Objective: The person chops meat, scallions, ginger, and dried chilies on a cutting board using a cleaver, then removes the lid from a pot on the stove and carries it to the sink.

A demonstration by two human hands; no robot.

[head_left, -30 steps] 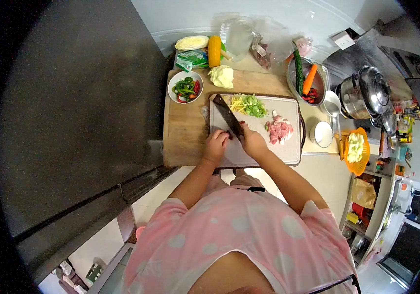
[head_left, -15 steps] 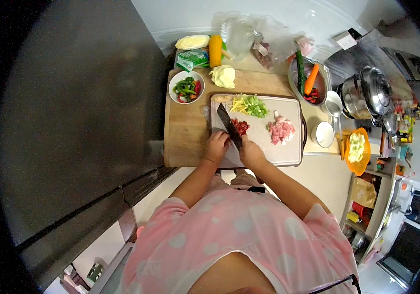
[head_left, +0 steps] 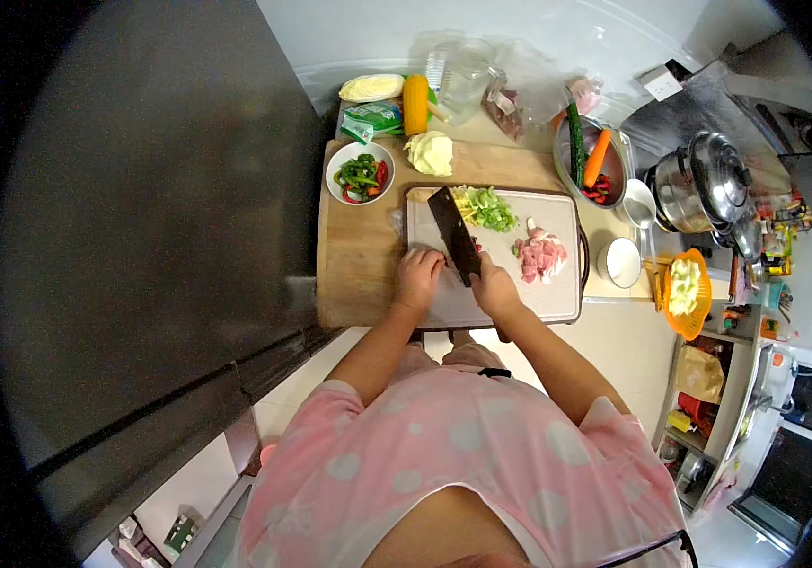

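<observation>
My right hand (head_left: 495, 290) grips the handle of a dark, broad-bladed cleaver (head_left: 453, 232). Its blade slants up and left over the light cutting board (head_left: 543, 301), hiding most of the chopped red pieces (head_left: 476, 243). At the board's left edge, my left hand (head_left: 418, 278) rests with its fingers bent and nothing visible in them, apart from the blade. Yellow shreds (head_left: 467, 203) and chopped green pieces (head_left: 492, 212) lie beyond the cleaver. Pink cut meat (head_left: 540, 256) sits in a pile on the right side of the board.
A larger wooden board (head_left: 359, 256) lies underneath. Around it are a white bowl of peppers (head_left: 361, 174), cabbage (head_left: 431, 153), corn (head_left: 415, 104), a metal bowl (head_left: 626, 156) with a carrot and cucumber, a small white bowl (head_left: 621, 262), an orange basket (head_left: 692, 327) and a steel pot (head_left: 685, 194).
The cleaver and my right hand have moved slightly right, so the blade now covers most of the red pieces. My left hand stays near the board's edge, now farther from the blade.
</observation>
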